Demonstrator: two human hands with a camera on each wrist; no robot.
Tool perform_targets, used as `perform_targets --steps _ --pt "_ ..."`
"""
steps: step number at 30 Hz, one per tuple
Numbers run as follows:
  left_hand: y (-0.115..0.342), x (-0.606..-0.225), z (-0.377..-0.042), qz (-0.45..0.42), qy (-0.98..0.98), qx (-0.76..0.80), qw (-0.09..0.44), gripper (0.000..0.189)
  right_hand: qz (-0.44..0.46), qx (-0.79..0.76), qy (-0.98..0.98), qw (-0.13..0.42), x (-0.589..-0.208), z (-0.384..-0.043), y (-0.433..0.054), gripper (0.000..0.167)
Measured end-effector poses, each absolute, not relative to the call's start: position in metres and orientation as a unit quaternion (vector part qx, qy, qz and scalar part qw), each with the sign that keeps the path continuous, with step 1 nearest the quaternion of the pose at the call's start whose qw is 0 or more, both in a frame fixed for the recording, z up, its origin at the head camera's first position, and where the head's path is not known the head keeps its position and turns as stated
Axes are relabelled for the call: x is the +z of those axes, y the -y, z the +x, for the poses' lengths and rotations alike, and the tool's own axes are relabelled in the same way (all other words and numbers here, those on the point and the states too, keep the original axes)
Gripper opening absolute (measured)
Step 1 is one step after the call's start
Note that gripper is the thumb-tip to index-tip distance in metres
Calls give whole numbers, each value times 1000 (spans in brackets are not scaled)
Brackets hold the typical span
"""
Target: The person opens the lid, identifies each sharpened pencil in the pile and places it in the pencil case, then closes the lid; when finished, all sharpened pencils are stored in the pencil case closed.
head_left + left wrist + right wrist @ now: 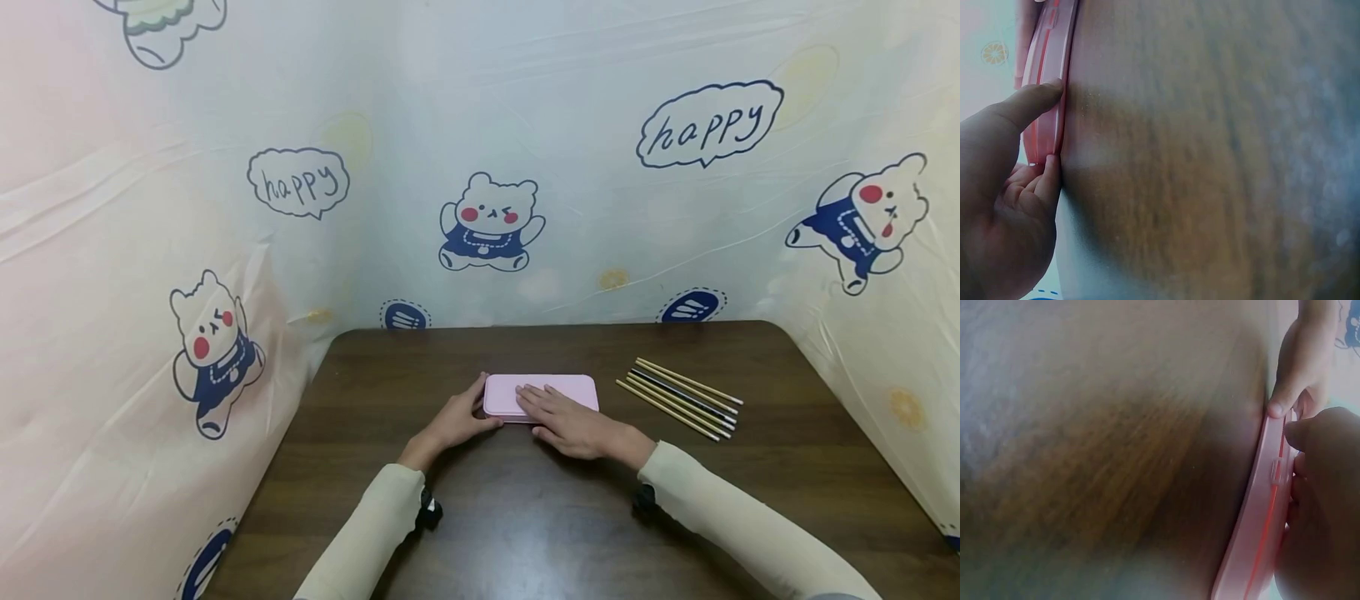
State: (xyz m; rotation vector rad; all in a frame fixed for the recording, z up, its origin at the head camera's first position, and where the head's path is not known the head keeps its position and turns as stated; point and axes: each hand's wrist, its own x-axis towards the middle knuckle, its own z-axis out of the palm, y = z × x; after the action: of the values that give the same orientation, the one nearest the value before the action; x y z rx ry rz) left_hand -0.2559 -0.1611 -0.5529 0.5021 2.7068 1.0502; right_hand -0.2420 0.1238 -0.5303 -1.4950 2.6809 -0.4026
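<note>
A pink pencil case lies closed on the brown table, its long side facing me. My left hand holds its left end, the thumb against the front side and the fingers round the end, as the left wrist view also shows. Across the lid rests my right hand, its fingers laid out flat and the thumb near the front edge. A small clear clasp sits on the front side over a red seam in the right wrist view. What the case holds is hidden.
Several thin pencils, mostly light wood and at least one black, lie slanted together right of the case. The wooden table ends at a printed cloth that hangs behind it and at both sides.
</note>
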Motion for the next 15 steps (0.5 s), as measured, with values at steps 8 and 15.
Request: perform_targets --steps 8,15 --pt "161 -554 -255 170 -911 363 99 103 -497 -125 -858 32 -531 -243 -126 61" --pt "160 -554 -257 172 -912 358 99 102 -500 -126 -856 20 -535 -244 -128 60"
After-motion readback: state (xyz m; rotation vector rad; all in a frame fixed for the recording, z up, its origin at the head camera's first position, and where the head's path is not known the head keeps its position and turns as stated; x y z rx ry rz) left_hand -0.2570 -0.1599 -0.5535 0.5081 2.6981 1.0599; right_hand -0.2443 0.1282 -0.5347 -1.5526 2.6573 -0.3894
